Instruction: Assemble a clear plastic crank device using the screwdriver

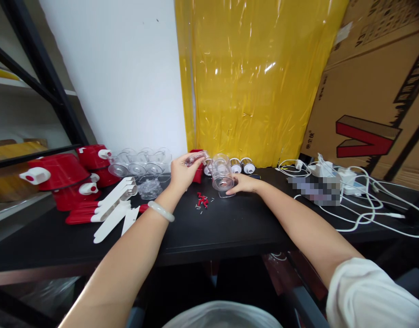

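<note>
My left hand [182, 172] pinches a clear piece [200, 157], right hand [244, 183] seemingly half-curled gripping the clear cup [221, 167]: keep it steady

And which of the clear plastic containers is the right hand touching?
The clear container just right of the left hand: the right hand is at its lower side. The other containers are grouped left of both hands, untouched.
</note>
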`<state>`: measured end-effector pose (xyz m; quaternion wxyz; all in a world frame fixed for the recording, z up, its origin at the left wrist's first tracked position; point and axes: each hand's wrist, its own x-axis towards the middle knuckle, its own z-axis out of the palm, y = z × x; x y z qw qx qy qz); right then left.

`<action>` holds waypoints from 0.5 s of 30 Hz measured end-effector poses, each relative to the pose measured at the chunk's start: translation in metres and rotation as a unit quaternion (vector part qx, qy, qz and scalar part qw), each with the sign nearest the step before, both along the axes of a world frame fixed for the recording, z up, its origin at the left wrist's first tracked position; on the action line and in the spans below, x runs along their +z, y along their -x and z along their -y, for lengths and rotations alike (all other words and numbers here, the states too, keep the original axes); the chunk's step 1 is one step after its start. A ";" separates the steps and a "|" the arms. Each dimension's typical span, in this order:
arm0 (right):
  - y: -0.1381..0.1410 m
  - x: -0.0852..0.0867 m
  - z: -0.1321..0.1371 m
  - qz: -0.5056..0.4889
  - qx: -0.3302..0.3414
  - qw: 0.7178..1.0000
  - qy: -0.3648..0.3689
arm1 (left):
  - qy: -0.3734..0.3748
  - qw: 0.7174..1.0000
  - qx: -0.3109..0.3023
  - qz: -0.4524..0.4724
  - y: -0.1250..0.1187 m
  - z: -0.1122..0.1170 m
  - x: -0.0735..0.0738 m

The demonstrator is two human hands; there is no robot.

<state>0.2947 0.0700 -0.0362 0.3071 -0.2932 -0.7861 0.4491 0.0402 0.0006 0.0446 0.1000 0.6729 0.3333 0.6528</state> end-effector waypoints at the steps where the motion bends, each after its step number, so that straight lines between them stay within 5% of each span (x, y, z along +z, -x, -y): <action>1: 0.000 0.000 0.000 0.009 -0.004 1.000 0.002 | 0.007 1.000 -0.017 0.020 0.000 0.000 0.001; 7: 0.005 0.003 0.007 0.079 -0.040 0.996 -0.009 | 0.006 0.996 -0.050 0.073 -0.002 0.001 0.001; 15: 0.002 0.012 0.009 0.158 -0.022 0.984 -0.078 | -0.050 0.999 -0.020 -0.001 0.002 -0.002 0.000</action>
